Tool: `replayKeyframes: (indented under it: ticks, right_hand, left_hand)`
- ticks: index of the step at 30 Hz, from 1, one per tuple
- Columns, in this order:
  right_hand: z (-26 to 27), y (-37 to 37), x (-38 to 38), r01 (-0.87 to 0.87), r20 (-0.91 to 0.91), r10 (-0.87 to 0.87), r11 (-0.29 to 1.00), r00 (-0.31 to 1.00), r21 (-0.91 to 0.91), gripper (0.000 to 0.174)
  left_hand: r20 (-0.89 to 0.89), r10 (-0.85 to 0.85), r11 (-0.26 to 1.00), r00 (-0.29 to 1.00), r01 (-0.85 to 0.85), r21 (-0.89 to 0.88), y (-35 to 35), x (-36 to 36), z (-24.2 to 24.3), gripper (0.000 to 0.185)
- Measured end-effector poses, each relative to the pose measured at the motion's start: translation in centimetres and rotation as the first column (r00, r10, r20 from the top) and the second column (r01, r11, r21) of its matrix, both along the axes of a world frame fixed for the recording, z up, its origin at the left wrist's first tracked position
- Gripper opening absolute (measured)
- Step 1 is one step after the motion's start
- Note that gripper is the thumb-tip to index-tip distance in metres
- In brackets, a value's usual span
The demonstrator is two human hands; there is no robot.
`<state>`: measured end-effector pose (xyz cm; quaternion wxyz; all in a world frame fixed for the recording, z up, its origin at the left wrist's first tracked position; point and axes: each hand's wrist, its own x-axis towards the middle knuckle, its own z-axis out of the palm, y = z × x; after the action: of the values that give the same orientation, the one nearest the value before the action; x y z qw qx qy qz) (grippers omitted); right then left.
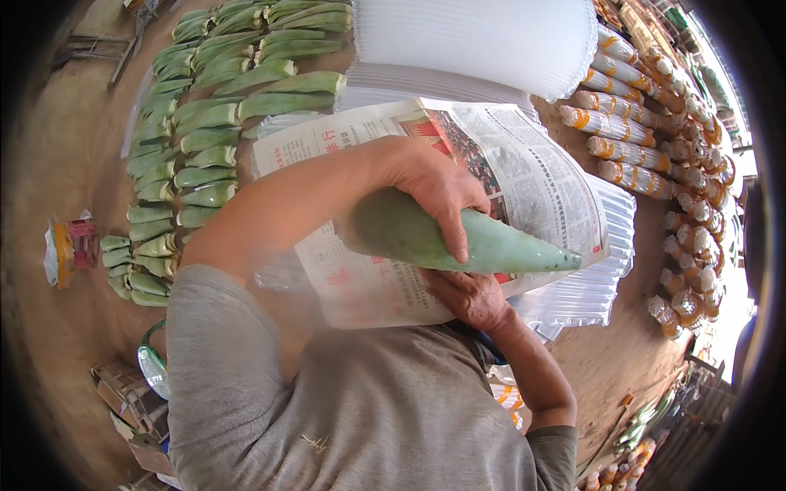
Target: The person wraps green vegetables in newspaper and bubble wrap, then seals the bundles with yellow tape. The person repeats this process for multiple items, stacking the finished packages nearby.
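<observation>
My left hand (442, 196) reaches across from the left and grips a thick green aloe leaf (516, 242) from above, its thumb along the near side. The leaf's tip points right, and its broad end is partly shaded under my forearm. Below the leaf's near edge is my right hand (476, 301), close against leaf and paper; its fingertips are partly hidden, so its hold is unclear. Under the leaf spreads a printed newspaper sheet (552, 178). That sheet lies on clear ribbed air-column packaging (589, 288), which shows past its right edge.
Rows of aloe leaves (209, 166) cover the ground at left. A stack of translucent ribbed air-column sheets (473, 43) stands ahead. To the right lie many plastic-wrapped bundles with orange tape (614, 129). Cardboard boxes (132, 399) and a green-rimmed round object (153, 368) are at lower left.
</observation>
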<state>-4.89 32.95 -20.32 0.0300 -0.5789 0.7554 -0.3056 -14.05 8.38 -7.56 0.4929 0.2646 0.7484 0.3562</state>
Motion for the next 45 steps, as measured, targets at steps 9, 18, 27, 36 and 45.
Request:
replayKeyframes:
  ticks: [9, 18, 27, 36, 45]
  right_hand:
    - [1.4, 0.9, 0.0, -0.143, -0.048, 0.139, 0.984, 0.989, -0.11, 0.039]
    - [3.9, -1.1, -3.6, 0.08, -0.021, -0.088, 0.965, 0.996, -0.251, 0.04]
    - [4.9, -0.4, -3.8, 0.019, 0.067, -0.009, 0.987, 0.998, -0.158, 0.027]
    - [10.1, -1.0, -6.1, -0.152, -0.009, 0.153, 0.985, 0.988, 0.085, 0.034]
    - [10.0, -2.4, -7.2, 0.009, -0.148, 0.019, 0.983, 0.989, 0.186, 0.055]
  left_hand:
    - [-0.009, 0.036, 0.999, 0.999, -0.036, -0.033, -1.2, 2.2, -3.5, 0.083]
    - [-0.945, 0.187, 0.933, 0.268, -0.351, 0.085, -0.9, 14.4, -0.9, 0.046]
    - [-0.805, 0.259, 0.929, 0.534, -0.367, 0.055, -3.1, 26.8, -2.0, 0.029]
    - [-0.857, 0.372, 0.887, 0.356, -0.408, 0.216, -6.7, 17.6, 4.4, 0.017]
    - [-0.474, 0.656, 0.712, 0.587, -0.689, 0.132, -9.8, 7.5, -0.8, 0.023]
